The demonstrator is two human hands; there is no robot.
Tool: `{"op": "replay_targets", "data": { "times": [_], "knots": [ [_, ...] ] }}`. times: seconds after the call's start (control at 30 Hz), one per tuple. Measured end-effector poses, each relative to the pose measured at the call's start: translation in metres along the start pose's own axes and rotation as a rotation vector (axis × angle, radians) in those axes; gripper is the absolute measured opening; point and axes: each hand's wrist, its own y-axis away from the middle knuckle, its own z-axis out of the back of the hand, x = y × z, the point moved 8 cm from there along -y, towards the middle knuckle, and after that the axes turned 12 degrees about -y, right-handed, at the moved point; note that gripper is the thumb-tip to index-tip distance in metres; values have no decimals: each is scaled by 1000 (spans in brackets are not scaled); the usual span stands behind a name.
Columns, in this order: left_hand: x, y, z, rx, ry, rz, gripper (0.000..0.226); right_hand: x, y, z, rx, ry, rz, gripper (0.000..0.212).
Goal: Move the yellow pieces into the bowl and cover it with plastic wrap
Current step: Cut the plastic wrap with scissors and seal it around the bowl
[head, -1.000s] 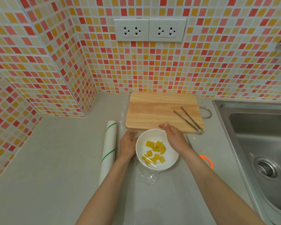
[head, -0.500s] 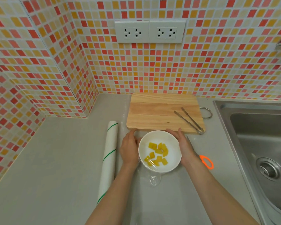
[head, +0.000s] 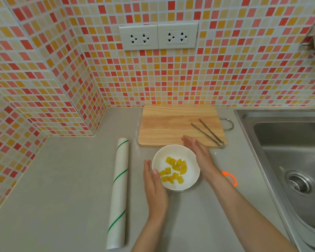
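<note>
Both hands, left and right, flanked the white bowl of yellow pieces near the surface's front edge, fingers flat, holding nothing; the ceramic looked rigid, breakable, best cupped by its sides.

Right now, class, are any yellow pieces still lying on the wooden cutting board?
No: the cutting board carries only the metal tongs, while the yellow pieces all sit inside the white bowl.
</note>
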Motion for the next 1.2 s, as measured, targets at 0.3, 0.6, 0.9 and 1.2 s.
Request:
{"op": "replay_targets", "data": {
  "times": [0.3, 0.6, 0.9, 1.2],
  "knots": [
    [16, -32, -21, -54, 416, 209, 46, -29, 12, -7, -28, -223, -149, 52],
    [11, -49, -12, -215, 528, 292, 51, -28, 37, 6, -188, -177, 35, 38],
    [19, -30, -13, -42, 283, 208, 62, 15, 20, 26, -154, 28, 144, 37],
    [-3, -39, -31, -7, 271, 166, 40, -9, 15, 8, -192, -70, 4, 38]
  ]
}}
